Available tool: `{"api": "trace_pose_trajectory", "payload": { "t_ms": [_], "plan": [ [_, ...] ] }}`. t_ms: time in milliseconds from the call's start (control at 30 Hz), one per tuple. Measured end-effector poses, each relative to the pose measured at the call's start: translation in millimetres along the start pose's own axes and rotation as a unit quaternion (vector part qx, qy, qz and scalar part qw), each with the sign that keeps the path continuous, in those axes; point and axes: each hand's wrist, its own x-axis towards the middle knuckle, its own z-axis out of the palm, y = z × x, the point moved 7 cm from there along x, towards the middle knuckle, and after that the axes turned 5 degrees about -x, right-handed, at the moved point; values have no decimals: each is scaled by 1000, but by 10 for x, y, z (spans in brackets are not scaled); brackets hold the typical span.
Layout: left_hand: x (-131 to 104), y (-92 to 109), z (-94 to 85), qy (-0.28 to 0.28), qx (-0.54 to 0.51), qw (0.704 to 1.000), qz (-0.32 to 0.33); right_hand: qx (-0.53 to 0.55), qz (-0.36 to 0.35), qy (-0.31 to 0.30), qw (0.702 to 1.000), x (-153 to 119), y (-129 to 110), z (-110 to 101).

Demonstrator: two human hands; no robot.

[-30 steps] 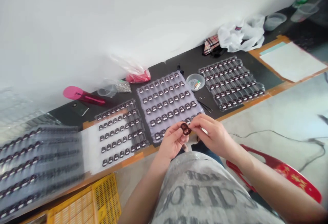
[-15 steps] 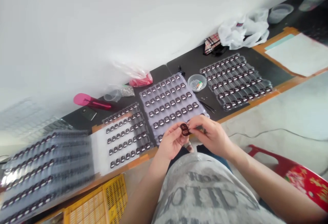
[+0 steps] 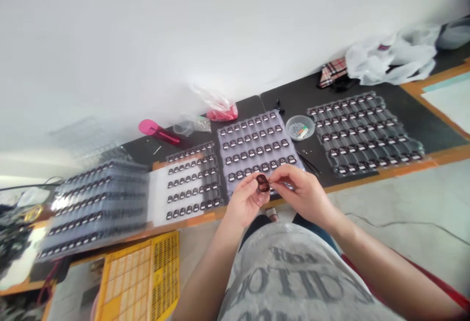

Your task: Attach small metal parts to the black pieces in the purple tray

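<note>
My left hand (image 3: pixel 242 202) is closed on a small dark plastic housing (image 3: pixel 263 183) with rounded ends, held upright between thumb and fingers above the table's front edge. My right hand (image 3: pixel 303 191) pinches at the right edge of that housing; whatever lies between its fingertips is too small to make out. Just beyond both hands is a pale purple tray (image 3: pixel 245 138) bearing rows of similar dark pieces. To its right stands a clear round tub (image 3: pixel 292 136) of small clear parts, with thin black tweezers (image 3: pixel 309 164) lying close by.
A clear tray (image 3: pixel 383 131) of dark pieces lies at the right, another tray (image 3: pixel 206 175) at the left. Further left rises a stack of filled trays (image 3: pixel 93 208). Pink bags, a pink object (image 3: pixel 149 127) and white plastic bags (image 3: pixel 392 59) line the wall. Below is a yellow crate (image 3: pixel 165 272).
The camera view has swung left, so the table things sit further right in the picture. Both hands stay together at the dark housing, which is turned slightly.
</note>
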Motion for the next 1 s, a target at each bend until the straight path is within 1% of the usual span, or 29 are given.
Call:
{"api": "trace_pose_trajectory", "payload": {
  "t_ms": [167, 367, 533, 700, 833, 1000],
  "plan": [
    [12, 1, 145, 24, -20, 999, 35, -13, -51, -36, 998, 129, -76, -149],
    [11, -44, 304, 49, -4, 996, 69, 1, -106, -92, 990, 192, -93, -311],
    [9, -115, 409, 56, 3, 994, 92, 5, -139, -110, 984, 201, -101, -417],
    [50, -279, 466, 76, -7, 993, 89, -28, -160, -116, 980, 163, -93, -531],
    [103, -436, 505, 77, -29, 993, 87, -80, -174, -113, 975, 114, -56, -606],
    [166, -639, 526, 77, -75, 991, 78, -149, -157, -112, 970, 42, 79, -623]
  ]
}}
